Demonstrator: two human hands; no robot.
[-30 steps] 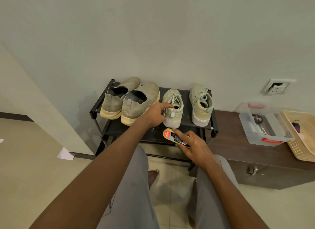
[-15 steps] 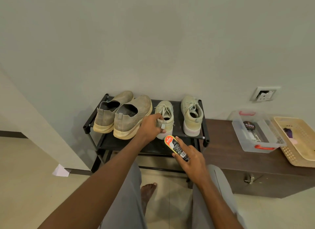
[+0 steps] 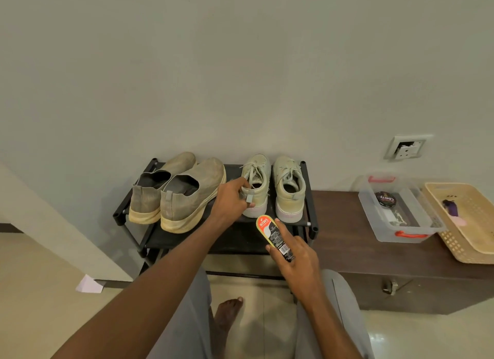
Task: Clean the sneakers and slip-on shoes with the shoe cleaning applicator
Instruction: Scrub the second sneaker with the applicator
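Slip-on shoes [image 3: 184,195] rough knit cloth; sneakers [image 3: 287,188] matt; shoe rack [image 3: 310,198] black metal; bin [image 3: 401,214] clear plastic.

Mid-frame, the left hand [image 3: 230,202] grips the left sneaker [image 3: 255,187] (by its heel); lower, the right hand [image 3: 295,262] holds the shoe cleaning applicator [image 3: 272,234].

- Home, prob. entryway/hall corner.
- Low black shoe rack [image 3: 307,195] against plain wall, w/ worn slip-ons [image 3: 184,195] left, sneakers [image 3: 275,187] right.
- Dark wood cabinet [image 3: 374,254] right of rack, w/ clear storage box [image 3: 401,233] & woven basket [image 3: 465,241] on top.
- Wall socket [image 3: 407,147] far right.
- Tiled floor [image 3: 40,305] near; bare foot [image 3: 227,313] on it.
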